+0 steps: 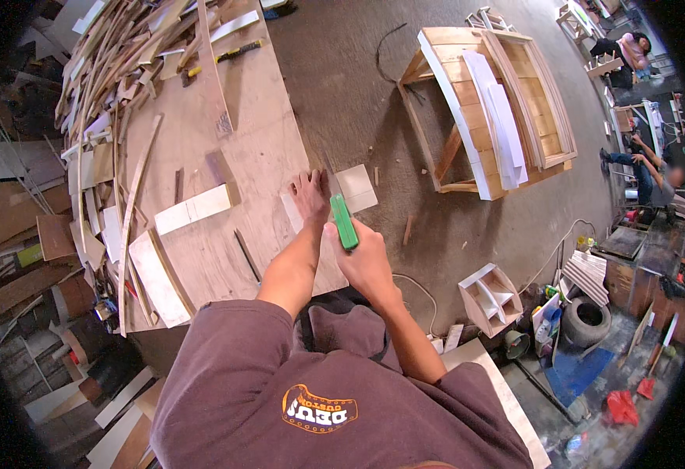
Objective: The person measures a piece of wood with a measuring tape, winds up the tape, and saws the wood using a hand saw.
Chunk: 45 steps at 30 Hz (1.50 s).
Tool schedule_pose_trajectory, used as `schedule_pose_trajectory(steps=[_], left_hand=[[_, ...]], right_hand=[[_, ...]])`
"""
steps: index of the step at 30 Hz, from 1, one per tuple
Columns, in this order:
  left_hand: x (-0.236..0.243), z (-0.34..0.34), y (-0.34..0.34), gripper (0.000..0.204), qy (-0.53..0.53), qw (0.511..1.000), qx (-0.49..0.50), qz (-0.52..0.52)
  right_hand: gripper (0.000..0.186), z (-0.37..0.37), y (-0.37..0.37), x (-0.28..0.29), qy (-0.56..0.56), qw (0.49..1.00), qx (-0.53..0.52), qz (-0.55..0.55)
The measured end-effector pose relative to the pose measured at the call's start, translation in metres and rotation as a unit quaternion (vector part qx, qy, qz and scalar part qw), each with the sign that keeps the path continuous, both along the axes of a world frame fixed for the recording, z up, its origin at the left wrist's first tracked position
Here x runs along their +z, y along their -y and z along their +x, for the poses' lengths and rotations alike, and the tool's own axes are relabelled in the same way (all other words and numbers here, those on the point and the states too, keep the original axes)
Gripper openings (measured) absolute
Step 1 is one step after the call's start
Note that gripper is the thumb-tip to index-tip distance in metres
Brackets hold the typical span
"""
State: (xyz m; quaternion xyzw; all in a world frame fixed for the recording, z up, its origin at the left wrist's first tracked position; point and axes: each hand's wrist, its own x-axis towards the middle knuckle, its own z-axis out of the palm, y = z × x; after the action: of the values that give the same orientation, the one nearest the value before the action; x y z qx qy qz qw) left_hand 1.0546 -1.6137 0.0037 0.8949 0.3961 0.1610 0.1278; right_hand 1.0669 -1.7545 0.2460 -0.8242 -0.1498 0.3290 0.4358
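Grey concrete floor [358,94], scrap-strewn plywood workbench [256,141]

Green-handled tool [344,222]: slim, elongated, bright green, sitting in a closed grip, pointing up-left over the plywood tabletop's [256,148] right edge; its tip isn't visible. Thin white strip [292,212]: small, flat, rectangular, lying at that same edge, being pressed flat from above, partly covered, just left of the tool.

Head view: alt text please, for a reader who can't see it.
Seen from above, a person's left hand presses flat on a plywood worktable while the right hand grips a green tool. Wood strips litter the table.
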Motion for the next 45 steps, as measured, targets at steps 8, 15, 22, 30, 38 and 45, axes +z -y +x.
schedule_pose_trajectory(steps=[8, 15, 22, 30, 38, 45], left_hand=[[-0.002, 0.004, 0.002, 0.020, 0.014, 0.999, 0.027, 0.040], [0.006, 0.001, 0.005, 0.024, -0.009, 1.000, 0.020, 0.002], [0.010, -0.002, 0.002, 0.032, -0.004, 1.000, 0.008, -0.026], [0.003, -0.002, 0.000, 0.035, -0.025, 0.999, 0.008, -0.040], [0.004, -0.002, -0.001, 0.037, -0.050, 0.998, 0.004, -0.046], [0.011, 0.000, 0.003, 0.034, -0.022, 0.999, -0.004, -0.043]], right_hand=[[0.040, -0.003, 0.006, 0.015, -0.007, 1.000, -0.011, 0.006], [0.038, -0.005, 0.012, 0.002, 0.032, 0.996, -0.031, 0.071], [0.036, -0.006, 0.013, -0.004, 0.041, 0.997, -0.010, 0.059], [0.036, -0.007, 0.013, 0.001, 0.027, 0.999, 0.007, 0.022], [0.037, -0.002, 0.014, 0.005, 0.015, 0.999, -0.001, 0.038], [0.034, 0.003, 0.015, -0.001, 0.025, 0.998, -0.011, 0.057]])
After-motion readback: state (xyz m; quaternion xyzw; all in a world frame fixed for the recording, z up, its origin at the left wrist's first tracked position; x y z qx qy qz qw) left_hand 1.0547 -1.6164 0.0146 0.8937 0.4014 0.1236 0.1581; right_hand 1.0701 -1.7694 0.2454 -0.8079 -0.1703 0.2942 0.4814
